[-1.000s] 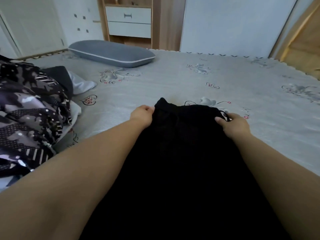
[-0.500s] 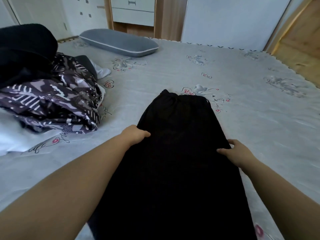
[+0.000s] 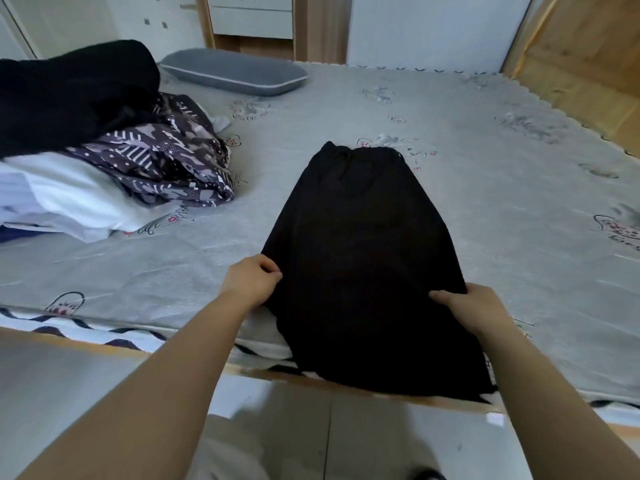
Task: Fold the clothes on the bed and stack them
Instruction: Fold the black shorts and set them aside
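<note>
A long black garment (image 3: pixel 360 244) lies flat on the grey bed sheet (image 3: pixel 502 202), waistband at the far end, hem hanging over the near bed edge. My left hand (image 3: pixel 252 282) pinches its left edge, fingers closed on the cloth. My right hand (image 3: pixel 467 308) holds the right edge, thumb on top. At the left lies a heap of unfolded clothes: a black piece (image 3: pixel 69 95) on top, a dark patterned piece (image 3: pixel 166 161) and white cloth (image 3: pixel 69 199) below.
A grey pillow (image 3: pixel 232 72) lies at the far side of the bed. The wooden bed frame edge (image 3: pixel 104 344) runs across below my arms, with tiled floor (image 3: pixel 381 441) beneath. A wooden cabinet with white drawers (image 3: pixel 252 19) stands behind the bed.
Both hands have slid from the waistband down along the garment's sides toward me to its lower part. The view has pulled back, so the bed edge and floor now show.
</note>
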